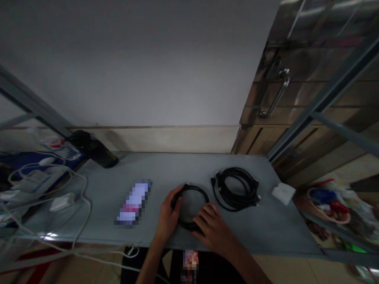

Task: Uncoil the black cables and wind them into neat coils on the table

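Observation:
A black cable (197,187) is looped into a ring over the grey tabletop, near its front edge. My left hand (171,211) is closed around the ring's left side, thumb on the inner edge. On the lower right of the ring, my right hand (209,223) has its fingers curled over the cable. To the right lies a thicker bundle of coiled black cables (238,188) with several plug ends showing, apart from both hands. A phone (133,202) with a lit, blurred screen lies left of my left hand.
A black bottle (96,150) lies at the back left. White cords and a white adapter (62,202) spread over the left end of the table (166,167). A crumpled white tissue (283,193) sits at right, beside a basket (328,219) of odds and ends. Metal posts flank both sides.

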{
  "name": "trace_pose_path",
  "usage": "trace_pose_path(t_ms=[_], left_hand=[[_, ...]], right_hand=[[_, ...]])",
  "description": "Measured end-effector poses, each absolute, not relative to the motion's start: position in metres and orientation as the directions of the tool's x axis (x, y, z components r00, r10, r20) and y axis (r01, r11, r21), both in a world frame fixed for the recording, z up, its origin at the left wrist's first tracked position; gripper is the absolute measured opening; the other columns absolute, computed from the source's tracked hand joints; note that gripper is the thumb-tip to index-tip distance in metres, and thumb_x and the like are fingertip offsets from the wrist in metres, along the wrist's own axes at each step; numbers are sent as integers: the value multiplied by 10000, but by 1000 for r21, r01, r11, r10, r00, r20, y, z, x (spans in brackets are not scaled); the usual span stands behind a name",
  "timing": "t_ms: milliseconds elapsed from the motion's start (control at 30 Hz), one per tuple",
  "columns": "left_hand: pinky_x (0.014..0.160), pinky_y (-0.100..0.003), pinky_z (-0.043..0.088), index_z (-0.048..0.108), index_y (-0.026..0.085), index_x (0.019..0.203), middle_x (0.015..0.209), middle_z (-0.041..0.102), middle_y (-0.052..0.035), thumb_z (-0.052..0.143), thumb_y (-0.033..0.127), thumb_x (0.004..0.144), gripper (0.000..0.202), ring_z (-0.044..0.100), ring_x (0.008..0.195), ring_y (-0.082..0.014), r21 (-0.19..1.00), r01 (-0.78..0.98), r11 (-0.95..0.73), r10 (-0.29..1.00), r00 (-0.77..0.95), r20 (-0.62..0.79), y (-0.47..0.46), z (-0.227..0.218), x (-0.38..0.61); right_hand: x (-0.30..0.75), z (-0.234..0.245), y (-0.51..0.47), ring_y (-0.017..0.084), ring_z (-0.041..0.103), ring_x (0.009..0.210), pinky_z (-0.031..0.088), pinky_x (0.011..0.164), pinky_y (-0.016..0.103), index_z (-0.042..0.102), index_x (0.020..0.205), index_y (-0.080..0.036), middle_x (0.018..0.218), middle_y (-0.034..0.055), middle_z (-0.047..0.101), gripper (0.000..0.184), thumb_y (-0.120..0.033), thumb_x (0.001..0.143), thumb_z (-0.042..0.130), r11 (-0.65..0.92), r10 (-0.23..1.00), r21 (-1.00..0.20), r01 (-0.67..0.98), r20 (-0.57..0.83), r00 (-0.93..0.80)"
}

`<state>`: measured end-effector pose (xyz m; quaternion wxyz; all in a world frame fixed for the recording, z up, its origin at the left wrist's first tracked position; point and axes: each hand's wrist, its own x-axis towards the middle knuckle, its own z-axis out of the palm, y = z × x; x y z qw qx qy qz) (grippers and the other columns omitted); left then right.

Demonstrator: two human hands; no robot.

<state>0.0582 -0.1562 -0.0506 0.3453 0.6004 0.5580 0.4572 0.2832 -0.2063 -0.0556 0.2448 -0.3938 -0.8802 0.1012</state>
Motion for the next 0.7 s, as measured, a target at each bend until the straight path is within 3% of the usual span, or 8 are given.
trace_pose_path(t_ms=[133,267,400,567,700], left_hand=[[1239,-529,553,775,232,1403,1444,805,-125,617,419,1095,393,750,1368,-306,905,392,-164,983,-12,183,-134,-51,58],[1272,-544,535,771,242,1426,1457,803,-113,584,390,1115,392,743,1388,-305,880,431,-199,977,19,211,-121,-49,63],[1330,-572,479,688,255,1553,1591,711,-137,577,378,1138,447,653,1510,-310,811,520,-268,957,49,285,-131,-53,67],[1351,-594,460,565,329,1674,1814,459,-119,633,351,1128,550,461,1677,-337,721,620,-311,940,88,330,-172,-55,68],[1294,-620,534,571,405,1666,1787,501,-88,718,348,1081,606,515,1632,-380,687,655,-314,931,71,358,-222,-26,60]], right_hand=[[293,-61,-200,324,611,1256,539,1182,625,732,1222,-218,1297,110,665,307,-319,996,916,648,754,-379,661,444,-484],[291,-67,-197,368,551,1420,604,1172,580,723,1235,-205,1480,159,565,321,-195,974,910,614,776,-402,679,467,-424],[289,-70,-198,373,568,1447,645,1158,556,694,1289,-204,1505,173,544,321,-174,1010,850,558,816,-445,700,446,-367],[291,-70,-199,377,586,1473,644,1174,574,664,1394,-212,1535,185,557,356,-153,1052,746,524,844,-497,691,411,-344],[291,-72,-198,376,575,1504,644,1177,581,619,1531,-224,1562,189,570,477,-171,1071,733,508,855,-507,696,394,-337]])
